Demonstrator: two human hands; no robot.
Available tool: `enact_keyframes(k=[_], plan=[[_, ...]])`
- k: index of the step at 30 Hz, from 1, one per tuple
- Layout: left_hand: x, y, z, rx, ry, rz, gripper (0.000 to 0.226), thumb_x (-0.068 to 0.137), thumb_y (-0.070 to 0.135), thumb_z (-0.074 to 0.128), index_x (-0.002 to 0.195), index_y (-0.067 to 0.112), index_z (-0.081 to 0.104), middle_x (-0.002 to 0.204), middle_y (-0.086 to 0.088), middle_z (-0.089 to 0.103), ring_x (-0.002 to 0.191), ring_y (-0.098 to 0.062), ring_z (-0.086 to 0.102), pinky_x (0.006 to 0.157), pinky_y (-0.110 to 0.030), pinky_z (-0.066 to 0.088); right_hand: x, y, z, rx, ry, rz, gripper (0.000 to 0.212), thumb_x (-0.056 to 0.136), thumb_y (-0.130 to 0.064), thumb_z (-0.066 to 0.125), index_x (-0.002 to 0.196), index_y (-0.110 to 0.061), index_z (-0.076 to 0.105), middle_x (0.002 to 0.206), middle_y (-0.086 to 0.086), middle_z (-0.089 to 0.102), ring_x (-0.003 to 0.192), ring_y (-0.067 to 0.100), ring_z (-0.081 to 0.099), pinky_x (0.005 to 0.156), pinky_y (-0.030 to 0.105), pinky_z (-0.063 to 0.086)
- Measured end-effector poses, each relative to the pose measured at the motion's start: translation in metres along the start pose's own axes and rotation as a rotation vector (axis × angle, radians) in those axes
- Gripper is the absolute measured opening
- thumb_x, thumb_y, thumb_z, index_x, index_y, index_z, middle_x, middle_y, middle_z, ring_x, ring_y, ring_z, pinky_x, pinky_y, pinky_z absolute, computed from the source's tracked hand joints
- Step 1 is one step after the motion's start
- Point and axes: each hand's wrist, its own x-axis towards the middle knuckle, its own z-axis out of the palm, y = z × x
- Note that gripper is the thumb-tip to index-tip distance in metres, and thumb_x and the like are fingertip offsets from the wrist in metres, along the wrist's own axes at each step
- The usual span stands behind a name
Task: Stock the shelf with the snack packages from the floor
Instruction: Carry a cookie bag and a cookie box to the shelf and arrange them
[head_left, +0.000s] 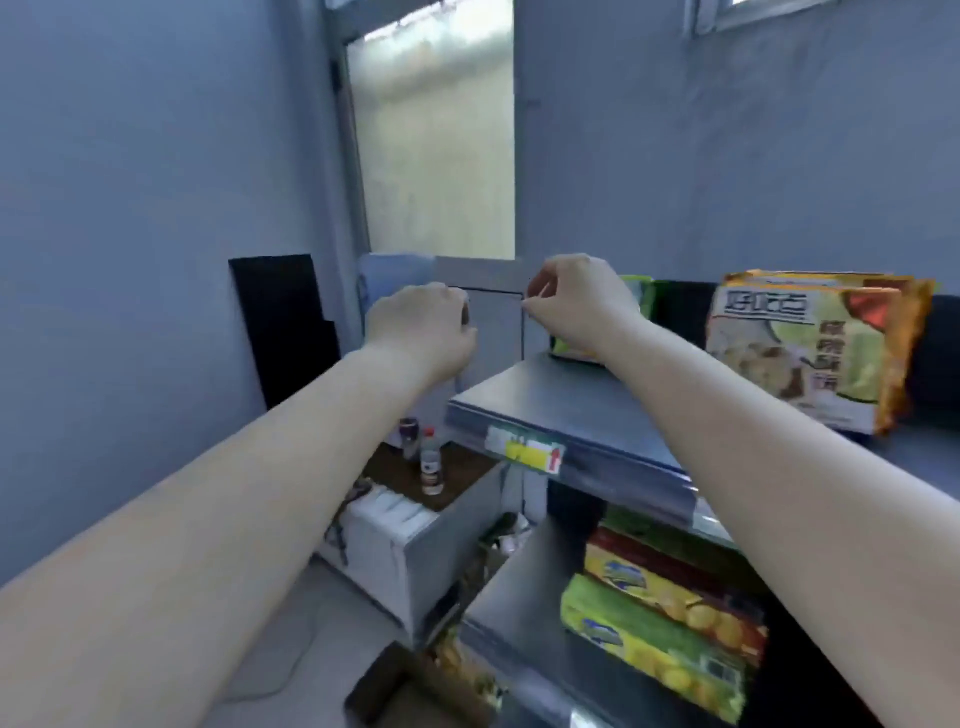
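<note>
Head view looked down past two bare forearms raised toward the left end of a grey metal shelf (582, 400). Both hands were loosely curled and held nothing: the left hand (421, 332) hung just off the shelf's end, the right hand (576, 301) was above its back corner, thumb and forefinger nearly meeting. The two were near each other but apart.

Snack packages already stood on the top shelf: an orange-edged pack (810, 353) upright at the right, and a green pack (597, 332) partly hidden behind the right wrist. Boxed snacks in green, yellow and red (670, 618) lay on the shelf below. More packages seemed to sit in a dark box on the floor (415, 680), though blur made them hard to read.

Likely risk: the right wrist, so close to the green pack, could knock it over when drawn back.

Pale blue walls (130, 182) surrounded a frosted window (436, 145). A low white cabinet (405, 535) with a brown tabletop carried a small bottle (430, 462).
</note>
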Motion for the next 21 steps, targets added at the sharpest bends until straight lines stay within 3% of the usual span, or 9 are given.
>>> enact_keyframes(k=[5, 9, 13, 17, 21], plan=[[-0.09, -0.158, 0.0, 0.081, -0.067, -0.312, 0.021, 0.088, 0.03, 0.05, 0.099, 0.018, 0.064, 0.11, -0.004, 0.066, 0.104, -0.028, 0.059, 0.072, -0.03, 0.042, -0.017, -0.115, 0.105, 0.169, -0.183, -0.195, 0.009, 0.082, -0.017, 0.055, 0.081, -0.019, 0.064, 0.089, 0.003, 0.064, 0.094, 0.025, 0.061, 0.076, 0.032, 0.048], [-0.176, -0.252, 0.015, 0.145, -0.183, -0.548, 0.019, 0.088, 0.03, 0.048, 0.096, 0.02, 0.063, 0.11, -0.002, 0.066, 0.104, -0.027, 0.059, 0.068, -0.03, 0.038, -0.056, -0.178, 0.204, 0.242, -0.383, -0.271, 0.013, 0.082, -0.021, 0.058, 0.089, -0.017, 0.069, 0.093, 0.002, 0.065, 0.096, 0.022, 0.061, 0.08, 0.035, 0.052], [-0.257, -0.315, 0.043, 0.154, -0.296, -0.745, 0.019, 0.089, 0.033, 0.048, 0.097, 0.022, 0.062, 0.112, -0.002, 0.064, 0.106, -0.027, 0.058, 0.071, -0.029, 0.039, -0.096, -0.217, 0.299, 0.252, -0.618, -0.303, 0.016, 0.081, -0.019, 0.058, 0.091, -0.013, 0.07, 0.103, 0.008, 0.069, 0.09, 0.029, 0.062, 0.081, 0.037, 0.054], [-0.318, -0.361, 0.087, 0.126, -0.423, -0.935, 0.021, 0.09, 0.034, 0.048, 0.099, 0.023, 0.064, 0.112, -0.001, 0.064, 0.104, -0.026, 0.059, 0.073, -0.03, 0.045, -0.128, -0.236, 0.393, 0.211, -0.835, -0.327, 0.005, 0.082, -0.017, 0.057, 0.081, -0.019, 0.062, 0.103, 0.008, 0.068, 0.096, 0.029, 0.062, 0.08, 0.034, 0.051], [-0.359, -0.406, 0.144, 0.04, -0.537, -1.119, 0.018, 0.09, 0.031, 0.05, 0.094, 0.02, 0.063, 0.109, -0.003, 0.066, 0.103, -0.027, 0.059, 0.082, -0.035, 0.05, -0.144, -0.235, 0.484, 0.174, -0.999, -0.292, 0.017, 0.084, -0.021, 0.058, 0.095, -0.012, 0.068, 0.097, 0.007, 0.065, 0.088, 0.025, 0.058, 0.072, 0.029, 0.046]])
